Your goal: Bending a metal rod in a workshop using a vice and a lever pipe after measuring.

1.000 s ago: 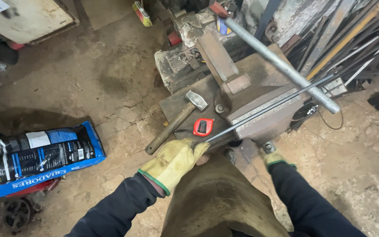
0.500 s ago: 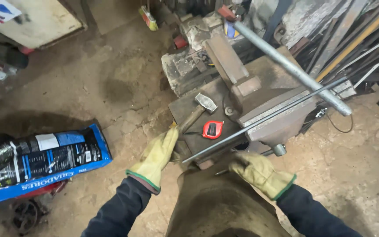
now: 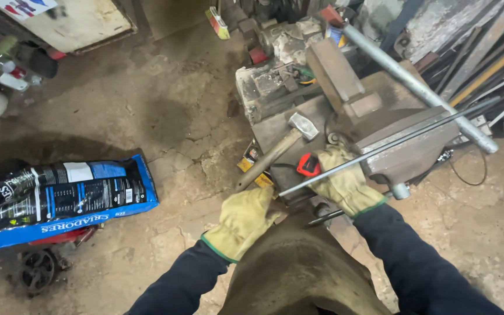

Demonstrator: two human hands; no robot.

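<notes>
Right hand (image 3: 345, 185), yellow-gloved, rests curled over the near end of a long thin grey steel rod (image 3: 392, 146); whether it truly grips, cannot tell. Rod's long axis runs from that hand up and rightward across the rusty steel tabletop (image 3: 421, 153). Left hand (image 3: 241, 220), loosely open and empty, sits just below the wooden handle of a steel-headed hammer (image 3: 275, 153). Small red tape measure (image 3: 308, 165) beside the right hand. Blue-and-black printed sack (image 3: 59, 201) lies on the floor, far left.
</notes>
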